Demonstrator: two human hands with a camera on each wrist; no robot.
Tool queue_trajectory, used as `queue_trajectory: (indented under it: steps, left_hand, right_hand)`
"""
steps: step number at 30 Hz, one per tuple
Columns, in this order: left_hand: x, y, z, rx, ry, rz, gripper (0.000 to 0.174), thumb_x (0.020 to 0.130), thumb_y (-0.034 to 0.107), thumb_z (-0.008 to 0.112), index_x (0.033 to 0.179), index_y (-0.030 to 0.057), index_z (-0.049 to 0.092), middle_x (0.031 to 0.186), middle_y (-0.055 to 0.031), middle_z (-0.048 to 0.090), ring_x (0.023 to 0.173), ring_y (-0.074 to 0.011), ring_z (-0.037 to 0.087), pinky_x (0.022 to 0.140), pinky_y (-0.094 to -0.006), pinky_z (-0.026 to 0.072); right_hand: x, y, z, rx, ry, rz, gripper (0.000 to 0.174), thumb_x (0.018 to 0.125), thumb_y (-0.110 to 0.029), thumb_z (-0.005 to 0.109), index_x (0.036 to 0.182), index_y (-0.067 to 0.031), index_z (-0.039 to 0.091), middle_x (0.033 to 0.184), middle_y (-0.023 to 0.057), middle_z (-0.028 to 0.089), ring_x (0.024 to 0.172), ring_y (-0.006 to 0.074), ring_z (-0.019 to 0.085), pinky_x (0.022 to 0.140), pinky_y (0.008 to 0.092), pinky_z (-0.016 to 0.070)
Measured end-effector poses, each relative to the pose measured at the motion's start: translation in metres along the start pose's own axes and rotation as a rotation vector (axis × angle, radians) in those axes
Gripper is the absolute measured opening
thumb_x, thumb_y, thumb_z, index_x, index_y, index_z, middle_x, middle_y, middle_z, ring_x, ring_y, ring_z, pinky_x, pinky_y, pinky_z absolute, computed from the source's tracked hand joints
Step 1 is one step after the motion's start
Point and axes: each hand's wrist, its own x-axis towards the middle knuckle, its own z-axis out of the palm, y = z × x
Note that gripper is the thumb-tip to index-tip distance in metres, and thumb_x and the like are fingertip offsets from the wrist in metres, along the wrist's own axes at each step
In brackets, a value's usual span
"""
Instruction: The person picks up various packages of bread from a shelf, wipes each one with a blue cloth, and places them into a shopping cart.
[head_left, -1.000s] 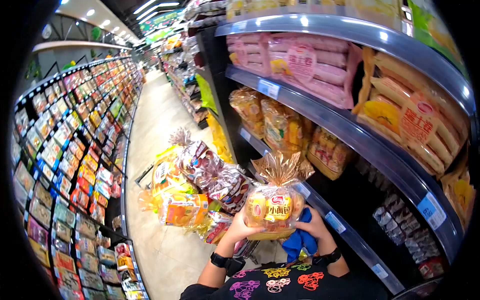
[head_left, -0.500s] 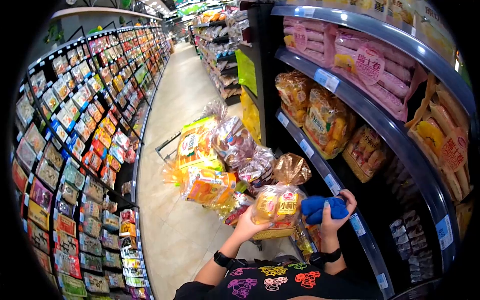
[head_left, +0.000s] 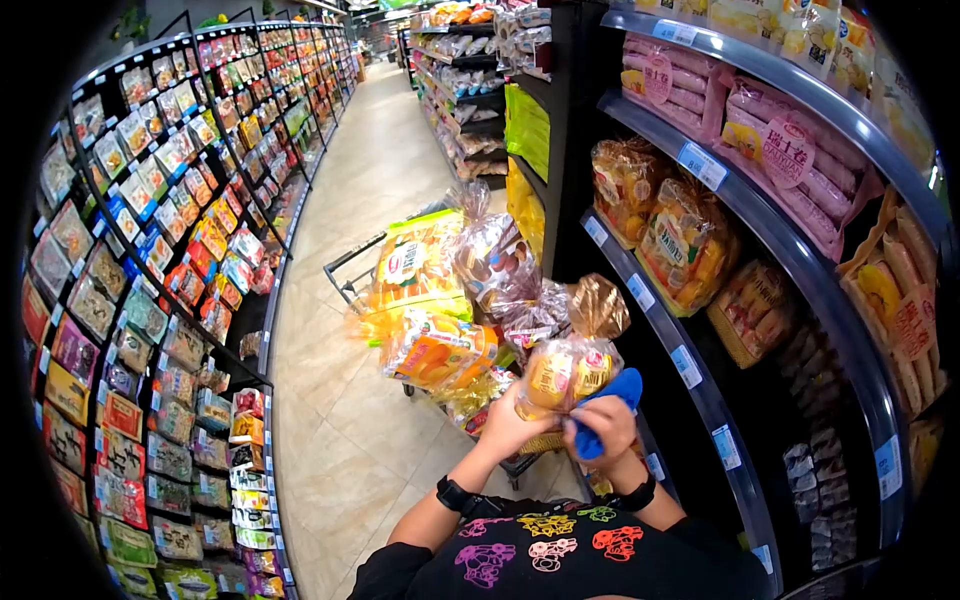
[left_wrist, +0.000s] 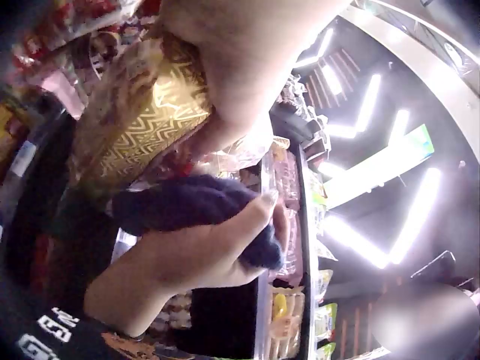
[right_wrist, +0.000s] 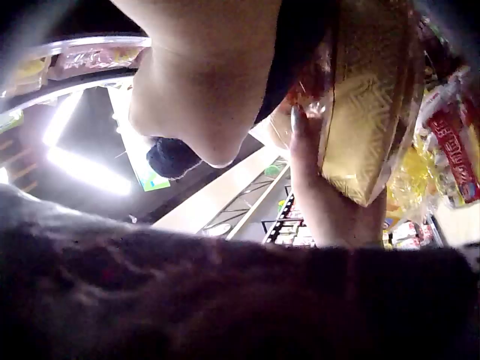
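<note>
Beside shelf (head_left: 705, 400) and heaped packages (head_left: 440, 350), left hand (head_left: 511, 425) grips bread bag (head_left: 568, 372), right hand (head_left: 606, 432) blue cloth (head_left: 627, 387).

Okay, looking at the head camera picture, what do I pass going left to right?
Rack of packets → green-edged bread bag in the cart → left hand → the bread bag it grips → right hand, holding a blue cloth → larger bread bag on the shelf → brown roll pack.
</note>
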Motion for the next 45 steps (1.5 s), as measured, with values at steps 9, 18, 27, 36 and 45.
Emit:
queue_trajectory:
  steps: [9,18,27,36,45]
  left_hand:
    - [-0.007,0.028,-0.060,-0.514,-0.082,-0.083,0.071,0.065,0.011,0.077,0.123,-0.0026,0.040,0.115,-0.0087,0.054,0.105,-0.0162,0.052,0.093,-0.0309,0.0401]
    - [-0.022,0.018,-0.065,0.075,-0.337,-0.022,0.073,0.065,0.029,0.076,0.121,-0.0026,0.041,0.109,-0.0183,0.058,0.100,-0.0243,0.058,0.087,-0.0343,0.0439]
    - [-0.061,-0.036,-0.066,0.933,-0.951,-0.358,0.061,0.066,0.049,0.066,0.100,-0.0008,0.056,0.086,-0.0207,0.062,0.081,-0.0358,0.060,0.071,-0.0411,0.0480]
    - [-0.057,-0.039,-0.064,0.891,-0.570,-0.008,0.061,0.069,0.037,0.068,0.110,-0.0038,0.046,0.097,-0.0173,0.058,0.089,-0.0318,0.058,0.074,-0.0415,0.0479]
    - [-0.050,-0.090,-0.052,0.540,-0.422,-0.168,0.052,0.077,0.030,0.062,0.118,0.0032,0.046,0.115,-0.0245,0.051,0.097,-0.0359,0.055,0.079,-0.0414,0.0462]
  right_hand:
    - [-0.007,0.040,-0.033,0.718,-0.194,1.009,0.070,0.064,-0.026,0.075,0.122,0.0009,0.045,0.110,0.0110,0.058,0.094,0.0151,0.054,0.084,0.0277,0.0410]
    - [-0.072,0.045,-0.003,0.876,-0.758,1.077,0.064,0.067,-0.007,0.076,0.123,-0.0010,0.045,0.113,0.0057,0.058,0.103,0.0152,0.052,0.091,0.0313,0.0402]
    - [-0.163,0.007,0.026,0.948,-0.857,1.294,0.062,0.061,-0.001,0.074,0.118,-0.0011,0.051,0.110,0.0060,0.059,0.101,0.0139,0.053,0.089,0.0299,0.0420]
    - [-0.166,0.031,0.024,0.557,-0.441,1.235,0.051,0.063,-0.004,0.073,0.111,-0.0013,0.054,0.105,0.0084,0.060,0.097,0.0144,0.055,0.086,0.0298,0.0438]
    - [-0.101,0.041,0.061,0.063,-0.480,0.953,0.048,0.063,-0.008,0.061,0.111,-0.0094,0.057,0.107,0.0150,0.060,0.100,0.0309,0.056,0.087,0.0355,0.0441]
